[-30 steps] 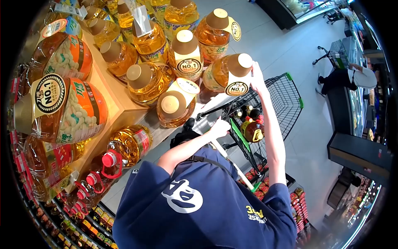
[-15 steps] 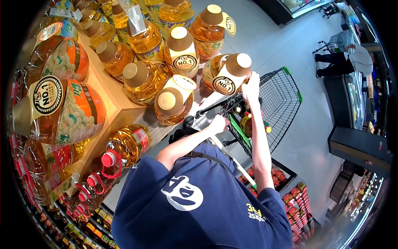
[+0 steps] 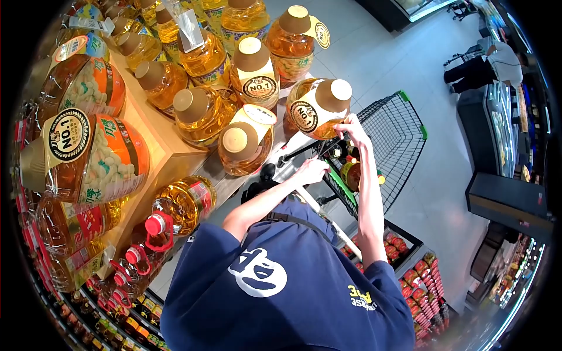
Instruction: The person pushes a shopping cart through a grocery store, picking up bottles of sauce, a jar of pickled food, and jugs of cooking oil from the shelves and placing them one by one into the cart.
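Observation:
A large bottle of golden cooking oil (image 3: 301, 96) with a brown cap and a round "NO.1" neck tag stands at the display's edge. My right hand (image 3: 353, 131) reaches to its near right side, thumb and fingers closed at the edge of the tag. Lower down, my left hand (image 3: 313, 170) is curled at the near side of a shopping cart (image 3: 393, 126); its grip is partly hidden. Several bottles and packages (image 3: 351, 174) lie in the cart near its green bar.
More oil bottles (image 3: 246, 143) crowd the display to the left, beside a wooden ledge (image 3: 170, 140). Red-capped bottles (image 3: 157, 223) stand below it. Red packages (image 3: 418, 289) are stacked at lower right. Another person (image 3: 500, 64) stands by the refrigerated counters, far right.
My right hand has moved down from beside the cap to the tag's edge. The bottle's tag has turned slightly left. My left hand stays at the cart.

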Motion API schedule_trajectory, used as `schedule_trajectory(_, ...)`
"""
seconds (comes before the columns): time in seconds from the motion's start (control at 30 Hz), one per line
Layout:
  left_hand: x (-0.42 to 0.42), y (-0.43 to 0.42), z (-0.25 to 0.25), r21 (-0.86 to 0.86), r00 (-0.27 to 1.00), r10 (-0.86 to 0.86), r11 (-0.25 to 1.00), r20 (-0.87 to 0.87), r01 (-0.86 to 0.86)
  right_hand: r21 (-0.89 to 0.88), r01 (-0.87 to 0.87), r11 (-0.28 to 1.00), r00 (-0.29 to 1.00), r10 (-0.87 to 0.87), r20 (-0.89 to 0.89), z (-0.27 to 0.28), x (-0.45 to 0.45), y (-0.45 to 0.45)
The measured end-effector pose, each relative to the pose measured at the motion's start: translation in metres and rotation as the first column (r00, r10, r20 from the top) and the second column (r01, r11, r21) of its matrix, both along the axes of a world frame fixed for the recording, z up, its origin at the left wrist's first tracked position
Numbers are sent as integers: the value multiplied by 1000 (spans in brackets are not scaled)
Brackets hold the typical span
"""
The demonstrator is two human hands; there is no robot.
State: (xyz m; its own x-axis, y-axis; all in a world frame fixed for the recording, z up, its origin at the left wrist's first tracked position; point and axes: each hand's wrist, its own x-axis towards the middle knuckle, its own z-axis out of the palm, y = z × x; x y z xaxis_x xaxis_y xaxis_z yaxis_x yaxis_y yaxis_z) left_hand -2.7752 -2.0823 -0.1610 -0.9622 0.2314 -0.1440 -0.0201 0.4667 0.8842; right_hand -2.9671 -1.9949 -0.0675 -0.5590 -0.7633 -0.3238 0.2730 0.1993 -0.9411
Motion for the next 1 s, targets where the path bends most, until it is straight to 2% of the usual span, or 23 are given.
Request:
schedule_trajectory(0.07, -6, 0, -3, 242, 945, 266, 920, 191, -308, 141, 9, 990, 974, -41, 221, 9, 11, -1)
schedule_trajectory(0.1, -10, -4, -15, 199, 882, 321, 893, 345, -403, 204, -52, 978, 962, -6, 275, 7, 12, 2)
schedule_trajectory(0.13, -12, -9, -28, 324, 823, 459, 765, 334, -557, 157, -15, 987, 949, -35, 313, 10, 19, -3)
schedule_trajectory(0.17, -12, -12, -40, 454, 642, 426, 466, 637, -759, 186, 86, 979, 953, -136, 272, 14, 31, -5)
schedule_trajectory(0.2, -15, -12, -68, 414, 437, 350, 142, 829, -899, 212, 187, 959, 944, -236, 232, 30, 43, -13)
schedule_trajectory(0.23, -16, -20, -76, 394, 393, 246, 45, 886, -918, 249, 105, 963, 953, -168, 251, 25, 43, -11)
schedule_trajectory(0.33, -23, -34, -79, 308, 298, 101, -111, 949, -945, 334, 144, 931, 956, -218, 195, 11, 53, -5)
schedule_trajectory(0.4, -42, -38, -86, 214, 220, -8, -204, 976, -955, 309, 187, 932, 964, -234, 123, 22, 60, -10)
schedule_trajectory(0.43, -47, -38, -92, 276, 301, -44, -289, 953, -917, 270, 206, 941, 960, -247, 131, 19, 62, -10)
schedule_trajectory(0.47, -49, -36, -98, 551, 558, 50, -245, 829, -797, 230, 225, 947, 955, -261, 140, 16, 64, -10)
schedule_trajectory(0.5, -49, -33, -117, 777, 770, 125, -178, 626, -604, 173, 242, 955, 949, -270, 161, 8, 65, -5)
schedule_trajectory(0.53, -53, -34, -118, 932, 915, 179, -94, 363, -351, 160, 272, 949, 945, -295, 143, 10, 69, -5)
schedule_trajectory(0.57, -51, -35, -119, 736, 871, -25, -523, 491, -430, 174, 312, 934, 934, -335, 124, 10, 73, -7)
schedule_trajectory(0.6, -52, -33, -118, 857, 898, 76, -342, 434, -385, 187, 351, 918, 922, -373, 103, 8, 77, -6)
schedule_trajectory(0.67, -53, -29, -123, 716, 807, 50, -496, 589, -491, 224, 321, 920, 940, -339, 47, 0, 83, 2)
schedule_trajectory(0.7, -53, -30, -126, 702, 802, 6, -489, 597, -519, 230, 342, 911, 932, -361, 42, 4, 88, 0)
schedule_trajectory(0.73, -53, -29, -130, 728, 786, 54, -422, 616, -541, 237, 363, 901, 923, -382, 37, 9, 93, 0)
schedule_trajectory(0.8, -51, -32, -120, 743, 844, -60, -443, 533, -501, 238, 348, 907, 908, -389, 157, -15, 102, 17)
schedule_trajectory(0.83, -53, -29, -107, 723, 817, -53, -436, 574, -536, 248, 357, 901, 903, -400, 154, -1, 103, 10)
schedule_trajectory(0.87, -53, -23, -92, 789, 827, 37, -327, 561, -521, 152, 409, 900, 880, -433, 195, 15, 107, 6)
schedule_trajectory(0.93, -46, -21, -67, 718, 766, -33, -327, 641, -615, 158, 345, 925, 916, -368, 157, 23, 106, 4)
schedule_trajectory(0.97, -43, -20, -57, 709, 765, -75, -329, 639, -624, 220, 330, 918, 925, -361, 118, 30, 107, 6)
schedule_trajectory(1.0, -43, -17, -57, 662, 710, -98, -292, 697, -690, 166, 381, 910, 914, -397, 79, 42, 110, 3)
